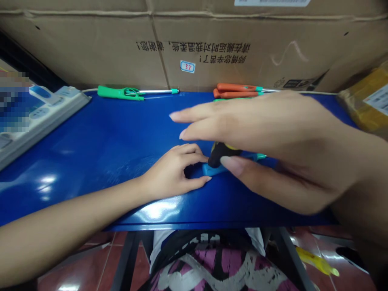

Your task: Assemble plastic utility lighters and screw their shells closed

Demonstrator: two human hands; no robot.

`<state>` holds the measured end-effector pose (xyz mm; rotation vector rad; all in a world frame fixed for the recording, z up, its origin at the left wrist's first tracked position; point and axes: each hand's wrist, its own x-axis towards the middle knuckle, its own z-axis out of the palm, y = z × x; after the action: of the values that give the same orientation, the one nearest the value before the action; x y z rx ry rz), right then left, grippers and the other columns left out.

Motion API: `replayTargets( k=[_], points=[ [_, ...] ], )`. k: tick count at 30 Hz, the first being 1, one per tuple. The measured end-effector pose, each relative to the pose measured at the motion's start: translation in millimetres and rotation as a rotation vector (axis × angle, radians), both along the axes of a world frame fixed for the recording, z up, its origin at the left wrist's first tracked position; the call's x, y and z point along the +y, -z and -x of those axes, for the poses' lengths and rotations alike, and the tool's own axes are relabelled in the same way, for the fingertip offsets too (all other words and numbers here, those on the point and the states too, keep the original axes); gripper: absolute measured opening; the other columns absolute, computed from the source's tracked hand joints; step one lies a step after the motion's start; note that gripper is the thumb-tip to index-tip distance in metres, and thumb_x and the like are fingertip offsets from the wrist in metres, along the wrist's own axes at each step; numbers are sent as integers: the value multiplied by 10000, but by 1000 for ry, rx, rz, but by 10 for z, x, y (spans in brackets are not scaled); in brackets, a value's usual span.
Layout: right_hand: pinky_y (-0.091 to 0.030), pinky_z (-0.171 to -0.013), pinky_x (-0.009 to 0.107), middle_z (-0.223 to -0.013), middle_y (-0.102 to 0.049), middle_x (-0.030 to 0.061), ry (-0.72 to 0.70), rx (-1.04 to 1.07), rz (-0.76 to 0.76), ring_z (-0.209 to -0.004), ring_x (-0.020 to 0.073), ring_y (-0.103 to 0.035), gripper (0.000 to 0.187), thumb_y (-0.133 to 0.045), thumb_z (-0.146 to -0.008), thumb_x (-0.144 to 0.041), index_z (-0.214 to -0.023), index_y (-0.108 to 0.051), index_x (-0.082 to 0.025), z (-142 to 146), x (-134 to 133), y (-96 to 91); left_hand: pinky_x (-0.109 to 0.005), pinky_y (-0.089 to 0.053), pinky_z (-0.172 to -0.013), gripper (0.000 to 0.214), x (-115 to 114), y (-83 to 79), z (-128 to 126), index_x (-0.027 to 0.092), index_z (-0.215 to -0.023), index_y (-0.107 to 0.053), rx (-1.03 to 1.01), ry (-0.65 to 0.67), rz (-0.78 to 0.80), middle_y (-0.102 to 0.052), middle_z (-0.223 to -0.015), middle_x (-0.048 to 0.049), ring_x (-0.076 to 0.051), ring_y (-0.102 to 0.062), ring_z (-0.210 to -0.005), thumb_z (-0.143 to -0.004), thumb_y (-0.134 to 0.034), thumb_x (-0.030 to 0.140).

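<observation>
Two small things lie together at the middle of the frame, on the glossy blue tabletop (100, 137): a light-blue plastic bar (214, 170) and, on top of it, a black rounded knob with a yellow band (218, 155). The bar's long axis runs left to right and climbs slightly toward the right, where its teal end (257, 156) shows from under the right hand (273, 141). Its left end points straight at the left hand (174, 171).

The left hand rests on the tabletop just left of the bar, fingers curled. Forefinger and thumb tips meet the bar's left end from above and below. I cannot tell whether they pinch it or only touch it. The right hand hovers over both pieces from the right, nearer the camera and blurred. Its fingers are stretched out flat toward the left and its thumb tip lies against the knob, so it is spread wide and closes on nothing.

Along the table's far edge lie a green-handled tool (121, 93) at upper left and an orange-handled tool (236, 91) at upper centre, both against a brown cardboard box wall (91, 44). A white power strip (54, 107) sits at the left edge, and a yellow wrapped parcel (368, 101) at upper right
</observation>
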<state>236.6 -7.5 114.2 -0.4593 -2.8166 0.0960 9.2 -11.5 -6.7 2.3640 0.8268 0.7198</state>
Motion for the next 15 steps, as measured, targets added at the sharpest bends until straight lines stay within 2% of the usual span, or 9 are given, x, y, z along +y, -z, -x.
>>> replayTargets(
  k=[2,3,5,7,11,13,15],
  points=[
    [-504,-930,282,-1470,-608,67,-49,31,92,-1329,166,-572,462,-385,-978,-105,-1420,-516,-129,-13,-7,-18,-378,-563,-881,241,-5,2,-4,176,-1080,-729,-21,6,-5,-715,-1001,-58,-221,-689,-938,-884,-738,317],
    [-496,-948,261,-1413,-647,48,-39,41,97,-1272,144,-607,432,-392,-999,-117,-1407,-532,-150,-13,-7,-20,-373,-565,-866,240,-8,3,-7,171,-1066,-729,-20,-4,-2,-719,-997,-59,-222,-691,-931,-877,-745,318],
    [-502,-880,251,-1215,-725,5,8,23,52,-1076,130,-678,326,-399,-1060,-212,-1325,-589,-210,6,-1,-6,-363,-566,-835,233,-12,3,-14,167,-1030,-729,0,-35,5,-724,-991,-61,-225,-694,-917,-859,-761,322],
    [-492,-771,258,-1033,-736,-19,84,15,-45,-933,144,-691,278,-394,-1086,-321,-1197,-640,-251,44,9,32,-358,-565,-818,216,-11,6,-22,168,-981,-729,13,-56,0,-721,-969,-57,-225,-691,-900,-842,-771,328],
    [-437,-665,264,-783,-666,-10,271,-15,-192,-786,167,-659,448,-361,-1070,-565,-1004,-666,-243,100,29,96,-355,-566,-815,205,-4,15,-29,178,-872,-721,42,-47,-13,-695,-911,-42,-211,-676,-860,-858,-752,380],
    [-424,-659,275,-755,-648,-8,291,-17,-160,-747,169,-643,504,-326,-1063,-606,-1013,-662,-233,77,35,76,-364,-568,-817,240,-4,17,-29,180,-940,-731,54,-59,-28,-690,-917,-43,-215,-674,-858,-859,-751,405],
    [-427,-675,288,-841,-674,0,248,-45,-61,-757,171,-645,459,-308,-1074,-536,-1126,-643,-227,17,36,19,-356,-563,-811,271,-6,17,-28,186,-1039,-735,31,-52,-46,-693,-927,-40,-209,-675,-852,-852,-765,380]
  ],
)
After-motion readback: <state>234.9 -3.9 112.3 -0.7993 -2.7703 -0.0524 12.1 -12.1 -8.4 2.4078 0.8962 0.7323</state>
